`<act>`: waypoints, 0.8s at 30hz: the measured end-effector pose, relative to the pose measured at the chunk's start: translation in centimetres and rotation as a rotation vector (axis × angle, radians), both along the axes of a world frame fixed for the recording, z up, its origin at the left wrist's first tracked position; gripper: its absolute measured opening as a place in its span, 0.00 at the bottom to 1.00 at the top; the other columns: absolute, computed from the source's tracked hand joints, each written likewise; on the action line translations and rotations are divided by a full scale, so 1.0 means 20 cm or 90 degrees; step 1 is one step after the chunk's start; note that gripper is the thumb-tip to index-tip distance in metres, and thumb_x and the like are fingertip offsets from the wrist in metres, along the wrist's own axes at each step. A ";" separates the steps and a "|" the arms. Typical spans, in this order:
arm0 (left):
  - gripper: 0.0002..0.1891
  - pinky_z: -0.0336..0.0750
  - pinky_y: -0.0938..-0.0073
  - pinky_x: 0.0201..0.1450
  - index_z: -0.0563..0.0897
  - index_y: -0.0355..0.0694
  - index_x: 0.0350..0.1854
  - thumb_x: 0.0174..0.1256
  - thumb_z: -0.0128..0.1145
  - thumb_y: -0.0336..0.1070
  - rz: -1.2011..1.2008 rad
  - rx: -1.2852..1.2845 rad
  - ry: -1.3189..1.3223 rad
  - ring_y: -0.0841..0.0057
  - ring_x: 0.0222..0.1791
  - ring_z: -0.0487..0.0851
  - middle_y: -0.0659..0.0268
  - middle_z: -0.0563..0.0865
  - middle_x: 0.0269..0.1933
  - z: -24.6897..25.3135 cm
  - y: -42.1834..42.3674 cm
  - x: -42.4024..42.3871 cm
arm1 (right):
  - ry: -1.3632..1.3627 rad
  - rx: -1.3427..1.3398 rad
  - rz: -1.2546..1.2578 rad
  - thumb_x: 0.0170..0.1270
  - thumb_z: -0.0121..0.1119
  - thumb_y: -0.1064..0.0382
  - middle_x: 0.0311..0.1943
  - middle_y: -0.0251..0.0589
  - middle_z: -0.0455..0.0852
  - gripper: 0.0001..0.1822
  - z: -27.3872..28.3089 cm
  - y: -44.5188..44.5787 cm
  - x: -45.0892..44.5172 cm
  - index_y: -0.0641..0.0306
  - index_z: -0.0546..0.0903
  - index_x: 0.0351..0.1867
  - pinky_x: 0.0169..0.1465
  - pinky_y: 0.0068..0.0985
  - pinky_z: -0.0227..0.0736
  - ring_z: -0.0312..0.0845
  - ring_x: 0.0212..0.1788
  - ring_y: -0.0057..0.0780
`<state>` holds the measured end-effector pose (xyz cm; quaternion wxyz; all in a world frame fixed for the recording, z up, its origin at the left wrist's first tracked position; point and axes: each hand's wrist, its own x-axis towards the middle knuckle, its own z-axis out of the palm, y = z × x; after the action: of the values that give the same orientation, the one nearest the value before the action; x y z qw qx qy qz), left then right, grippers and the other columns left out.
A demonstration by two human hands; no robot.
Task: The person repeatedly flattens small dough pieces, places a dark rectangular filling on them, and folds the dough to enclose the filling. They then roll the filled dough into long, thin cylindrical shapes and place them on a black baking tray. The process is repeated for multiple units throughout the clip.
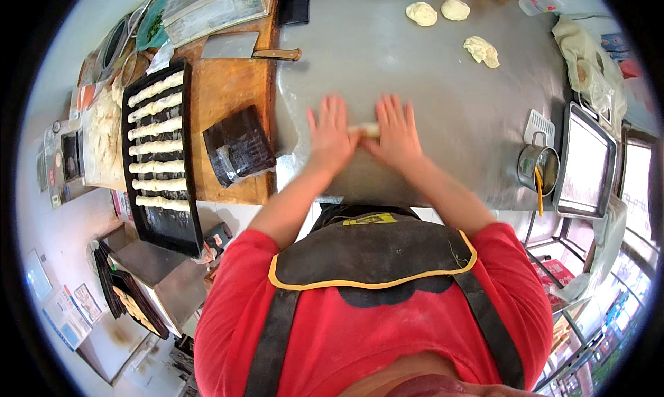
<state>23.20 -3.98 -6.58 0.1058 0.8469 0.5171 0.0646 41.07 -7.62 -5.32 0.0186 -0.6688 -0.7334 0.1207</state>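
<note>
My left hand (332, 132) and my right hand (395, 132) lie palm down on the steel worktop (384, 75), fingers pointing away from me. Between them shows a short roll of dough (369, 130); both hands touch its ends, and the palms hide the rest. Farther off to the right lie three loose dough pieces, a round one (421, 14), another round one (455, 9) and a folded one (481, 52). At the left, a black baking tray (193, 210) holds several twisted dough strips (157, 147) in a column.
On the wooden board (233, 86) at the left lie a cleaver (231, 45) and a dark plastic-wrapped packet (239, 147). A metal pot (537, 163) with a yellow-handled tool stands at the right, beside a metal tray (613, 158). A mass of dough (106, 137) lies beyond the black tray.
</note>
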 end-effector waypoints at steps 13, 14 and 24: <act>0.38 0.65 0.47 0.72 0.71 0.38 0.72 0.62 0.67 0.51 -0.245 -0.082 -0.058 0.59 0.74 0.70 0.57 0.72 0.74 0.08 -0.52 -0.41 | 0.170 0.041 0.268 0.60 0.70 0.48 0.71 0.44 0.72 0.41 -0.09 -0.43 0.02 0.62 0.69 0.72 0.75 0.49 0.56 0.63 0.74 0.44; 0.35 0.69 0.50 0.70 0.74 0.37 0.70 0.63 0.68 0.47 -0.211 -0.103 -0.125 0.58 0.70 0.75 0.56 0.77 0.71 0.07 -0.44 -0.40 | 0.195 0.050 0.243 0.59 0.72 0.49 0.68 0.44 0.76 0.40 -0.12 -0.33 0.01 0.61 0.72 0.71 0.73 0.47 0.60 0.69 0.70 0.44; 0.17 0.81 0.78 0.41 0.86 0.34 0.54 0.64 0.71 0.32 0.192 -0.631 -0.594 0.79 0.39 0.86 0.63 0.90 0.43 0.55 -0.32 -1.36 | 0.472 -0.299 0.246 0.51 0.72 0.58 0.44 0.50 0.90 0.32 0.43 -0.11 -0.76 0.63 0.81 0.60 0.52 0.33 0.79 0.87 0.46 0.37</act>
<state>-3.96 -10.41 4.44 0.6809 0.5012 0.4983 0.1921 25.78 -9.74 3.24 0.1047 -0.4183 -0.7410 0.5148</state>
